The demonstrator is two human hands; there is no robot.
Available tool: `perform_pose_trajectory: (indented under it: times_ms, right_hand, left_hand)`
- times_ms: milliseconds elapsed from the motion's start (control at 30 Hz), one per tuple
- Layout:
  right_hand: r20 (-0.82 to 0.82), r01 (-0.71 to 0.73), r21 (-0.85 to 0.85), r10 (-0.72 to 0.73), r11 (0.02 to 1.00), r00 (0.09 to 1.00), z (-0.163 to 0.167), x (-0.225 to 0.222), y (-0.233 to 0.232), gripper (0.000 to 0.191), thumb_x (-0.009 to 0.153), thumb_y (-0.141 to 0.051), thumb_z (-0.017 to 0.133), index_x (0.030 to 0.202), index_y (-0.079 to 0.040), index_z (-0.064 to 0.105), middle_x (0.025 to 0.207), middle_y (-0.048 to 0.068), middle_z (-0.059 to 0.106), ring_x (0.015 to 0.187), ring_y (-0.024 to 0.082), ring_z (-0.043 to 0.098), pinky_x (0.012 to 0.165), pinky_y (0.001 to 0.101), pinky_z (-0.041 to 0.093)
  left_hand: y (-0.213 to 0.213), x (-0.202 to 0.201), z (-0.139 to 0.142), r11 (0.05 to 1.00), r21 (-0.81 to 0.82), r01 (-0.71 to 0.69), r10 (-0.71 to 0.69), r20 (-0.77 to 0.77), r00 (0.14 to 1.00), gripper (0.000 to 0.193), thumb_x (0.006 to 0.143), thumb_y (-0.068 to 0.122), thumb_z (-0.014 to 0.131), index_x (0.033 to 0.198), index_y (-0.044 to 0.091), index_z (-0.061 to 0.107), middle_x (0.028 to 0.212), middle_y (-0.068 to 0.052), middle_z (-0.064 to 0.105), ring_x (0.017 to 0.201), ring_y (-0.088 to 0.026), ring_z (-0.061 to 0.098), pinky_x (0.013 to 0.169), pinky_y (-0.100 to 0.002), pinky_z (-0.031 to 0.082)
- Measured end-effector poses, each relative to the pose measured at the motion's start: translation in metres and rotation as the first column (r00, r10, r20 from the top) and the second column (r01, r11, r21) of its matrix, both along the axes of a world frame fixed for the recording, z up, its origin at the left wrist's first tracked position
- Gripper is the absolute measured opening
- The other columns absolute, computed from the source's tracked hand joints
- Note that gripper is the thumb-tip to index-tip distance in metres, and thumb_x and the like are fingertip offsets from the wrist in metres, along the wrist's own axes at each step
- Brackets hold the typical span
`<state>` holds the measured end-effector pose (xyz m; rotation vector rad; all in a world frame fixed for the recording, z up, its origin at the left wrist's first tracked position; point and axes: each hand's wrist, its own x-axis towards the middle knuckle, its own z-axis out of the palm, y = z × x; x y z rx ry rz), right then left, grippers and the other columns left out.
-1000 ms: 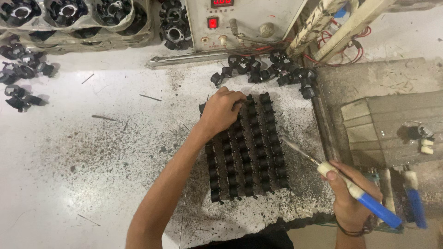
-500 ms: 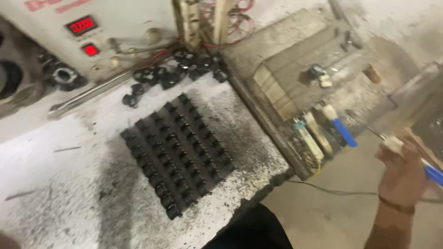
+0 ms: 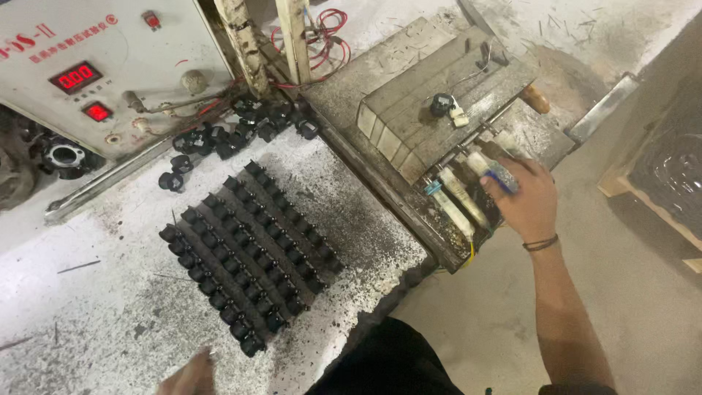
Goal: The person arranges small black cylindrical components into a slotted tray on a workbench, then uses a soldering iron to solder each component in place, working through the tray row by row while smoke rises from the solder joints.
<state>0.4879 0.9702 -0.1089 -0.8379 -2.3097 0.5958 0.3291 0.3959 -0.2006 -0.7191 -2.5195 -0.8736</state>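
Note:
My right hand [image 3: 526,199] reaches out to the right of the bench and grips a blue-handled tool [image 3: 494,172] among other handled tools [image 3: 459,199] standing in a slot beside a grey metal block [image 3: 431,102]. My left hand [image 3: 189,374] shows only at the bottom edge, fingers loose, holding nothing, just below a block of several rows of small black parts [image 3: 247,256] laid out on the speckled white bench [image 3: 95,307].
A white control box [image 3: 102,66] with red number displays stands at the back left. Loose black parts [image 3: 241,128] lie in front of it, beside a metal rod [image 3: 110,179]. Red wires [image 3: 329,36] hang behind. Bare floor lies to the right.
My view swung right. The right hand carried the blue-handled tool from beside the black parts over to the tool slot. The left hand left the parts and dropped to the bottom edge.

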Motion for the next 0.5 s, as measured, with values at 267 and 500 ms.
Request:
perform_pose_trajectory:
  times_ms: [267, 500]
  right_hand:
    - [0.102, -0.133, 0.415, 0.099, 0.9, 0.99, 0.003, -0.013, -0.028, 0.022, 0.087, -0.013, 0.079, 0.107, -0.005, 0.076, 0.106, 0.014, 0.07, 0.102, 0.035, 0.066, 0.095, 0.0453, 0.051]
    - [0.164, -0.148, 0.424, 0.085, 0.893, 0.983, 0.009, -0.012, -0.069, 0.028, 0.088, -0.018, 0.081, 0.11, -0.002, 0.074, 0.101, 0.015, 0.068, 0.094, 0.036, 0.064, 0.084, 0.0449, 0.052]
  left_hand:
    - [0.121, 0.066, 0.079, 0.928, 0.142, 0.344, -0.372, 0.322, 0.871, 0.018, 0.071, 0.009, 0.084, 0.089, 0.011, 0.081, 0.081, -0.005, 0.081, 0.071, -0.017, 0.081, 0.066, -0.03, 0.066]
    - [0.158, 0.082, 0.097, 0.822, 0.411, 0.395, -0.539, 0.337, 0.771, 0.015, 0.08, -0.001, 0.077, 0.094, 0.004, 0.077, 0.085, -0.01, 0.077, 0.072, -0.025, 0.078, 0.062, -0.033, 0.062]
